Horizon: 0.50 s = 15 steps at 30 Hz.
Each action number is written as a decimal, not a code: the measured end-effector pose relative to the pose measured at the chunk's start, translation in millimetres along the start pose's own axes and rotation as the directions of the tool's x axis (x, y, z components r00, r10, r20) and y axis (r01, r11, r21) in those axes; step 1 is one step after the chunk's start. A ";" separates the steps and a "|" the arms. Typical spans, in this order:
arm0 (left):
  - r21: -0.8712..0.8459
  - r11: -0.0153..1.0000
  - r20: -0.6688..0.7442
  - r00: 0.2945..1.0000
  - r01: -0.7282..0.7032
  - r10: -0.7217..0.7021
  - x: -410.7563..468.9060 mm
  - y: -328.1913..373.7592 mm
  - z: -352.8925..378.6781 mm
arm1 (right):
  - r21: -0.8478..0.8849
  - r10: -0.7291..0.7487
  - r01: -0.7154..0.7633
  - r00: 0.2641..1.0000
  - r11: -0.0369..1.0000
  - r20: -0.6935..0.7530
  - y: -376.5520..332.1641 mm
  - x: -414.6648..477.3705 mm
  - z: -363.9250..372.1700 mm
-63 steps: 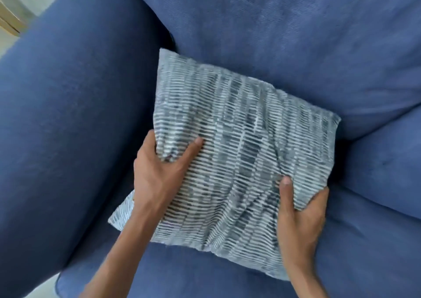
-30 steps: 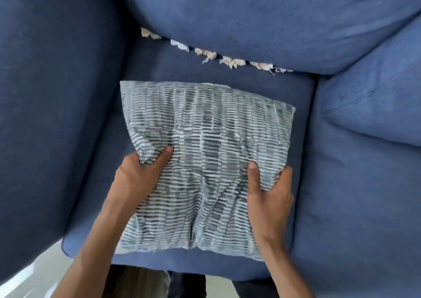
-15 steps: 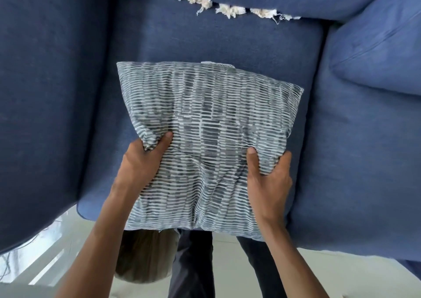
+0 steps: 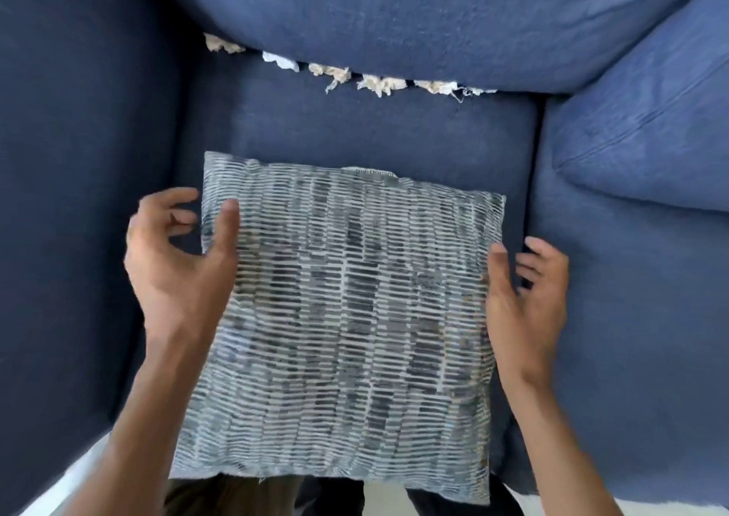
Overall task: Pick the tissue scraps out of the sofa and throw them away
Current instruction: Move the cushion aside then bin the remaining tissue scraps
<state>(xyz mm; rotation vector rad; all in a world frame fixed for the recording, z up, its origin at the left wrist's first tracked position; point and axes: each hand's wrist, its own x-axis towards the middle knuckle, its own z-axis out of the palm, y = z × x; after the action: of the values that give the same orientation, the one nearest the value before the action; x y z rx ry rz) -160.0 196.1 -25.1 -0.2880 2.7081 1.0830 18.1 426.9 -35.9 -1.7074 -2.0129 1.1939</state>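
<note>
Head view, nearest first: I see both forearms reaching in from the bottom edge, flanking the striped cushion (image 4: 347,318) lying flat on the sofa (image 4: 394,133) seat. My left hand (image 4: 177,263) hovers at its left edge, fingers spread and curled, gripping nothing, thumb over the fabric. My right hand (image 4: 524,302) sits at its right edge, fingers likewise apart and empty. Farther back, tissue scraps (image 4: 347,77) line the crease under the back cushion.

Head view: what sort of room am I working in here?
Most likely a home living room. A dark blue fabric sofa fills the frame, a grey-and-white striped throw pillow lies on its seat, and crumpled white tissue scraps sit in the crease under the back cushion.
</note>
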 end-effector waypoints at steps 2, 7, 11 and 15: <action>-0.054 0.988 0.055 0.987 -0.146 0.149 17.8 32.4 22.0 | 0.007 -0.045 0.045 0.999 0.999 -0.016 -15.6 35.7 13.1; -0.101 0.948 0.402 0.860 -0.301 0.316 40.2 111.7 111.9 | -0.041 -0.078 0.077 0.997 0.996 -0.018 -44.6 124.9 57.6; 0.089 0.952 0.550 0.811 -0.294 0.200 52.1 138.8 178.1 | -0.120 -0.032 0.038 0.998 0.992 0.055 -51.1 180.6 82.3; 0.128 0.964 0.485 0.862 -0.235 0.146 51.4 158.4 224.4 | -0.142 -0.046 0.054 0.997 0.988 0.063 -54.6 211.9 97.4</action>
<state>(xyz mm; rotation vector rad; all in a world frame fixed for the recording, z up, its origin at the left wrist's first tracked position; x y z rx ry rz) -222.7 459.6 -93.8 0.2555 2.3937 0.8055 -144.1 579.0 -125.0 -1.6928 -2.2132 1.1214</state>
